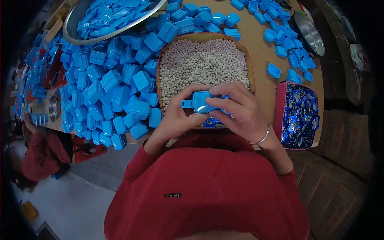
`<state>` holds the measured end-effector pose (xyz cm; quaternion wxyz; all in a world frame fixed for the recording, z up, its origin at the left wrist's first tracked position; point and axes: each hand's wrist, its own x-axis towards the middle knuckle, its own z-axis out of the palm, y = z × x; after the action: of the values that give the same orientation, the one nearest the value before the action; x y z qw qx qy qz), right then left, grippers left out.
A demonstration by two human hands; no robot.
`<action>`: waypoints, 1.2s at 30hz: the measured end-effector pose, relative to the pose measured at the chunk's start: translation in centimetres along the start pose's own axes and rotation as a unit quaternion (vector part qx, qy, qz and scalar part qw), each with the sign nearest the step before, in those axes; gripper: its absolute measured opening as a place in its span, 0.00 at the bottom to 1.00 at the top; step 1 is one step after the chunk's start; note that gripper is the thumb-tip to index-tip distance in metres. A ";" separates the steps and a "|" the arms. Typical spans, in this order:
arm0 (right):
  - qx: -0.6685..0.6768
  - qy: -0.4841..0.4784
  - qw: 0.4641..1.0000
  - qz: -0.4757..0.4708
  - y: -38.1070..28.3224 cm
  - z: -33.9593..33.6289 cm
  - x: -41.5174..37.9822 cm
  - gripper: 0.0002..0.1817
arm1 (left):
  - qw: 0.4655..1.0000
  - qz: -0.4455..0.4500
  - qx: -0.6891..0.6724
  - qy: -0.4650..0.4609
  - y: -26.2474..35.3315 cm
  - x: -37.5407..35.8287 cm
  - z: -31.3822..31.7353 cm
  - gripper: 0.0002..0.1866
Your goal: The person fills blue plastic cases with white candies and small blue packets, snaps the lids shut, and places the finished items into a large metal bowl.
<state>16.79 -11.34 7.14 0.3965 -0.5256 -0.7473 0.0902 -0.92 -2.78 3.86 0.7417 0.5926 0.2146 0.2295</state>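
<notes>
Both hands hold one small blue plastic box (203, 101) with a slotted tab pointing left. My left hand (181, 114) grips it from the left, fingers behind and thumb below. My right hand (239, 109) is at its right side, fingertips pressed on its face and edge; a bangle circles that wrist. Just beyond the hands, a red-rimmed tray (251, 66) holds many pale round pellets. Blue shiny wrapped packets (212, 122) show partly beneath the hands at the tray's near side.
Closed blue boxes (120, 96) are heaped left. A metal basin (70, 34) at the upper left holds flat blue pieces. Open blue trays (273, 71) lie at the upper right, near a metal dish (310, 34). A pink-edged bin (280, 108) holds shiny packets. A person (44, 156) is far left.
</notes>
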 end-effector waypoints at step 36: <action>0.389 0.051 0.883 0.258 3.3 4.0 -0.9 0.16 | 0.994 0.034 -0.062 0.086 -3.1 -0.2 -1.1 0.27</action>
<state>16.56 -9.59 2.18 0.5690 -0.5076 -0.4689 0.4458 -1.45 -2.63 0.60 0.7474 0.5305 0.2425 0.3180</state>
